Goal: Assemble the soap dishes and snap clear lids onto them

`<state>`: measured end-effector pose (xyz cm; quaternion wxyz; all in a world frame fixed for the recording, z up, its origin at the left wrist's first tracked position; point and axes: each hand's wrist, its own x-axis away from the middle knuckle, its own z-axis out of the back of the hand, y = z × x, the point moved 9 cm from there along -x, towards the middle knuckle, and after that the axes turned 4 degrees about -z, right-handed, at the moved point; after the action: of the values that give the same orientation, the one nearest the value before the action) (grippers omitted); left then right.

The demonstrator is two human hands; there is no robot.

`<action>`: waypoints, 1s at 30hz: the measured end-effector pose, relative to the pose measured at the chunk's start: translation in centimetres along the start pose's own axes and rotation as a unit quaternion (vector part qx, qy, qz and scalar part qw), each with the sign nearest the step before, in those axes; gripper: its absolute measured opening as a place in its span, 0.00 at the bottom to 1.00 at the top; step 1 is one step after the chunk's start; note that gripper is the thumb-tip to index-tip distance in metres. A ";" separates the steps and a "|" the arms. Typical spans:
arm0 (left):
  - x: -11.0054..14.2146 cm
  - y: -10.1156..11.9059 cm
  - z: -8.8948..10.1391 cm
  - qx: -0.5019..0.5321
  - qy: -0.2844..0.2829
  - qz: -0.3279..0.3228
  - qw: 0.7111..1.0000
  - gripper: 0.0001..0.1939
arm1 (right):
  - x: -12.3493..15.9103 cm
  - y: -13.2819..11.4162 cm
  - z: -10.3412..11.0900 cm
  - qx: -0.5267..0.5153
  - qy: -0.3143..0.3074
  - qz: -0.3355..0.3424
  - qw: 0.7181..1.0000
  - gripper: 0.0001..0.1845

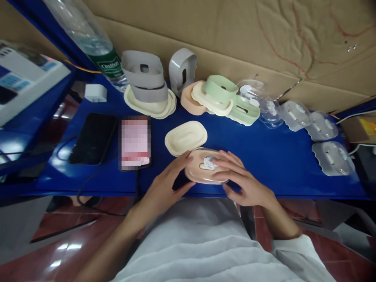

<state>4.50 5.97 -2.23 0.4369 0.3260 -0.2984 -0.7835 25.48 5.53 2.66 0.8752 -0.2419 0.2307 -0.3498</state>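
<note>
A peach oval box (196,169) under a clear lid lies at the front edge of the blue table, with a round white sticker (210,162) on top. My left hand (170,178) grips its left end, thumb at the near side and fingers at the far side. Over the right end curls my right hand (239,176), its fingers across the lid and its thumb low at the near side. Just behind the box is a cream oval tray (186,138), lying flat. My fingers hide part of the right end.
Grey oval shells (143,70), a peach shell (190,102) and green shells (221,87) stand along the back. Several clear lids (335,158) lie at the right. A black phone (93,138), a phone with a blurred screen (134,143), a white charger (95,93) and a water bottle (107,64) are left.
</note>
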 end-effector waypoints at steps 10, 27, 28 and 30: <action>-0.1 0.8 0.7 0.002 0.036 -0.043 0.998 0.24 | -0.1 -1.3 -1.5 0.090 -0.015 0.040 0.995 0.19; 0.2 0.1 -0.4 -0.028 0.022 -0.028 0.999 0.30 | 0.7 0.1 -2.1 0.136 0.022 0.063 0.988 0.28; 0.2 0.1 -0.5 -0.027 0.019 -0.029 0.999 0.30 | 0.8 0.2 -2.2 0.142 0.022 0.063 0.988 0.28; 0.1 0.1 -0.5 -0.029 0.015 -0.025 0.999 0.30 | 0.8 0.2 -2.3 0.159 0.019 0.065 0.985 0.27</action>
<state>4.87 5.72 -2.50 0.4307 0.3328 -0.2607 -0.7974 24.79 4.45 0.57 0.9190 -0.0771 0.2036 -0.3287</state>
